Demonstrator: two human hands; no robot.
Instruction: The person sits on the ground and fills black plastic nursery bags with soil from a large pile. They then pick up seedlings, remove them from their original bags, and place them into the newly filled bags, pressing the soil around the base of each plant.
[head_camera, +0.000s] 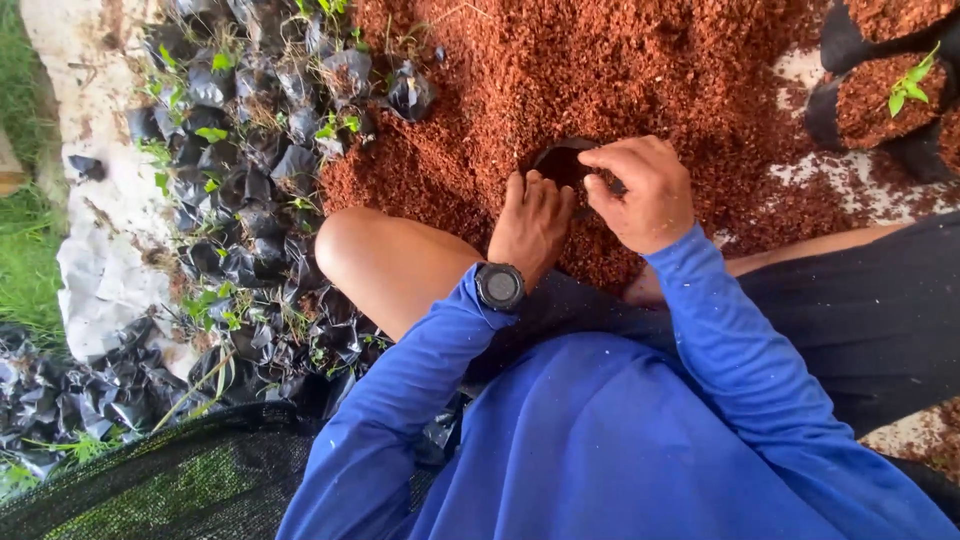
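The left hand (530, 222) lies flat on the red-brown soil pile (600, 70), fingers straight and close together, pointing up the picture; its fingertips touch the near edge of a small black bag (560, 160); it does not grip anything that shows. The right hand (640, 192) is curled, with its fingers bent and pinched on the bag's right rim. The bag sits in the soil between the two hands, in front of the person's bare knee (385, 262); its round mouth is open and faces up and a little toward the camera; so little of it shows that its long way cannot be told. A black watch (499, 286) is on the left wrist, above the blue sleeve (400, 400). To the left lies a heap of empty black bags (250, 150) with small green weeds; at the top right stand filled black bags (880, 100), one with a green seedling (912, 85).
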